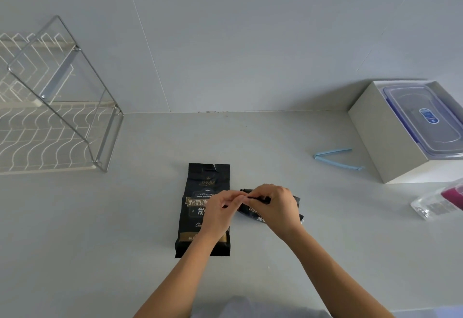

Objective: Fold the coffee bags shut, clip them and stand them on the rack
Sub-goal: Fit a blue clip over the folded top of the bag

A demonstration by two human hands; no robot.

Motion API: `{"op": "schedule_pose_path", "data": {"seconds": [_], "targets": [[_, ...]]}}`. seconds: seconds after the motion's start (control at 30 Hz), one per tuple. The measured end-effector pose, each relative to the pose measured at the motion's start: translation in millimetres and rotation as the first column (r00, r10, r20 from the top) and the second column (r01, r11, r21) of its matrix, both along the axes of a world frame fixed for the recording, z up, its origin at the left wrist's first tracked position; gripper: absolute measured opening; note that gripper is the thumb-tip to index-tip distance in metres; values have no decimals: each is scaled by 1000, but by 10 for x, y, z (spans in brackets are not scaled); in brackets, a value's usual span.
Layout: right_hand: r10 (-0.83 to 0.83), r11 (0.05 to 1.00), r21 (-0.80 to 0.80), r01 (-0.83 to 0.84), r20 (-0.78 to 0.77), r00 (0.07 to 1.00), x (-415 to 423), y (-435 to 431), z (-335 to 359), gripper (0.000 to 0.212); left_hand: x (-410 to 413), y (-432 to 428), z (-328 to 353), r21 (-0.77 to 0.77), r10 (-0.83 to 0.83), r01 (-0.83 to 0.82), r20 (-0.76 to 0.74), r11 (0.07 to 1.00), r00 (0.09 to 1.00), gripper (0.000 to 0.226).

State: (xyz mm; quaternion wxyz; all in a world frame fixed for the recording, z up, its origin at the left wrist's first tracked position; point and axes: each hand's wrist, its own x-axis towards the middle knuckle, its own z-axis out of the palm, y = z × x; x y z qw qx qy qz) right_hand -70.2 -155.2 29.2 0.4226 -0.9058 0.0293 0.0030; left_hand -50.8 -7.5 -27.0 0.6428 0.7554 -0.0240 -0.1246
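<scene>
The wire rack (108, 137) stands far to the left of the hands, against the wall. A box (370, 137) with a lidded container (423, 120) in it sits well off to their right. One bag (205, 180) lies flat on the counter, partly under the left hand (219, 211). The second bag (246, 211) lies between and beneath both hands. The left hand and the right hand (275, 207) meet over it, their fingertips pinching its rolled top edge. A blue clip (338, 163) lies spread open beyond the right hand, just before the box.
</scene>
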Motion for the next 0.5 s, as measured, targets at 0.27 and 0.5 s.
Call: {"op": "schedule_pose_path", "data": {"seconds": [0.27, 0.5], "targets": [[245, 949, -154, -274, -184, 952, 70, -315, 194, 14, -16, 17, -27, 64, 33, -36, 41, 997, 999, 19], [98, 971, -192, -145, -234, 967, -273, -790, 52, 20, 83, 18, 173, 66, 5, 4, -137, 998, 991, 18]]}}
